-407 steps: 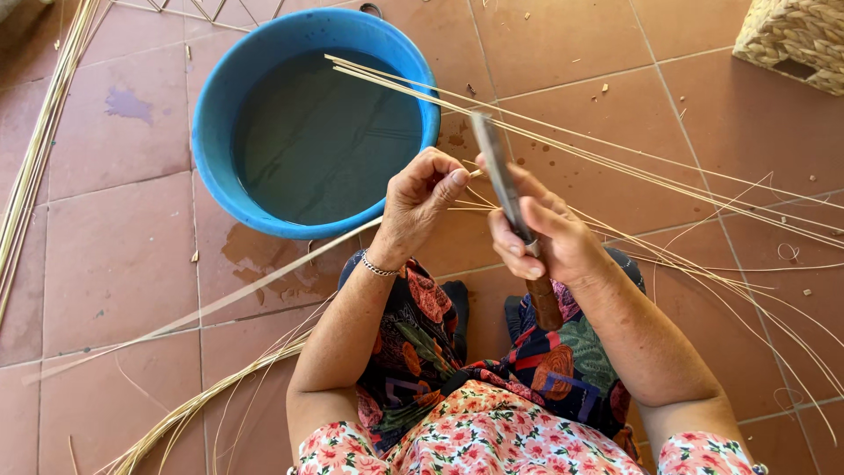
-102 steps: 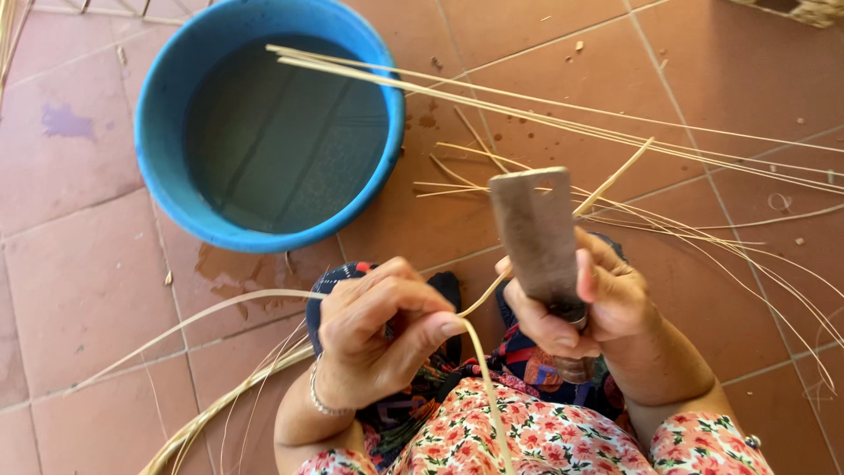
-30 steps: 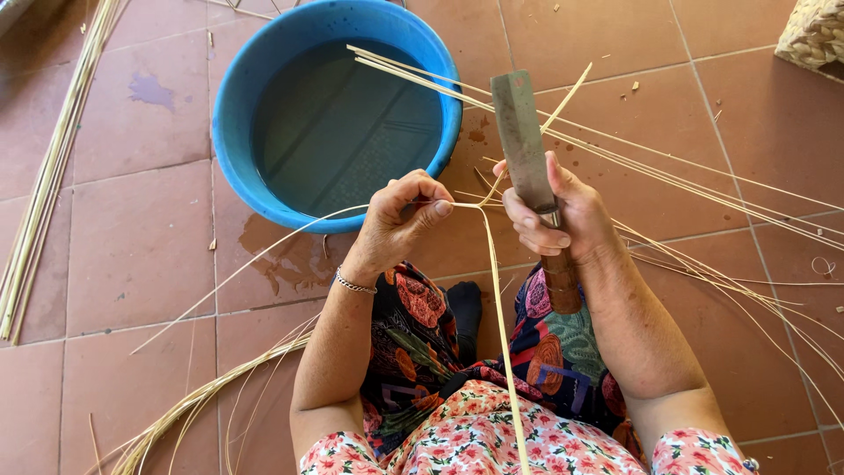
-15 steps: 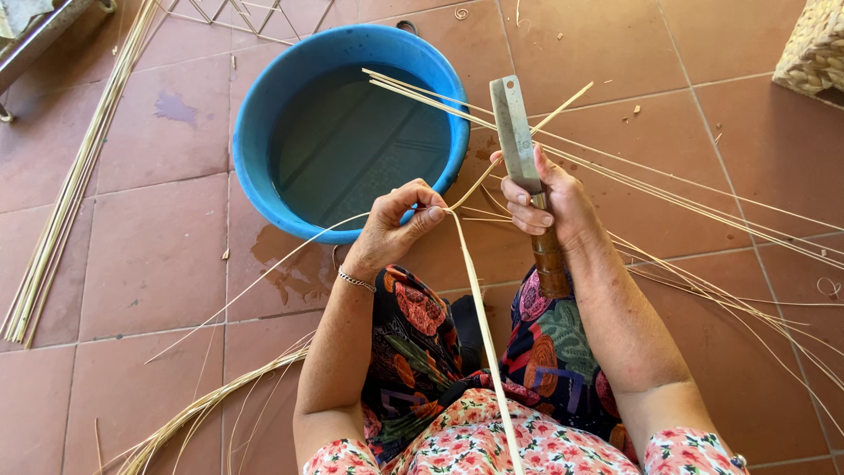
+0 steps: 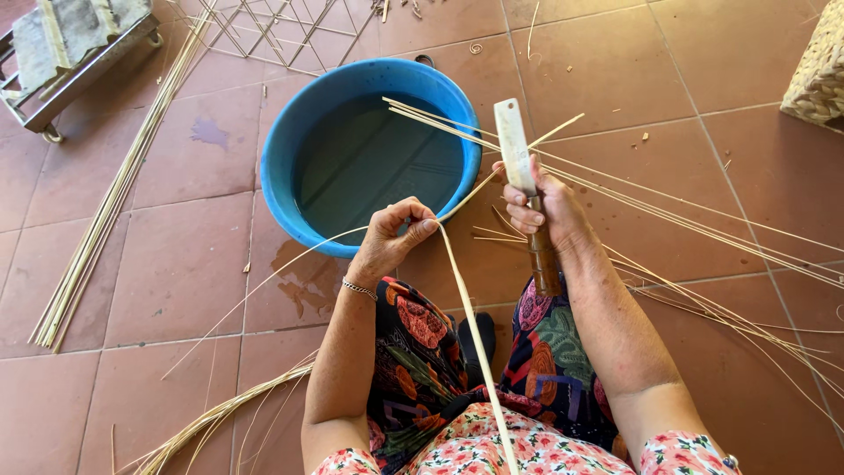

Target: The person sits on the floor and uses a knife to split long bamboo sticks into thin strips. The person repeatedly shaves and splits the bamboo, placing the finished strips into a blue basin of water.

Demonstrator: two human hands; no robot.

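Both forearms reach forward, bare. The left hand [image 5: 394,239] is curled with its fingers [image 5: 420,227] pinched together. The right hand [image 5: 543,204] is clenched in a fist, thumb uppermost.

Ahead of the hands, the blue tub [image 5: 290,149] blocks the floor, and long cane strips [image 5: 703,220] cross the right side. Bare floor tiles [image 5: 167,273] lie open at left, before the cane bundle [image 5: 97,229].

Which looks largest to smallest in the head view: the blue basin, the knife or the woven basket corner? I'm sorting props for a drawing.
1. Round blue plastic basin, clearly largest.
2. Brown-handled flat-bladed knife in the right hand.
3. Pale woven basket corner, but the frame crops it, so its real size against the knife is unsure.
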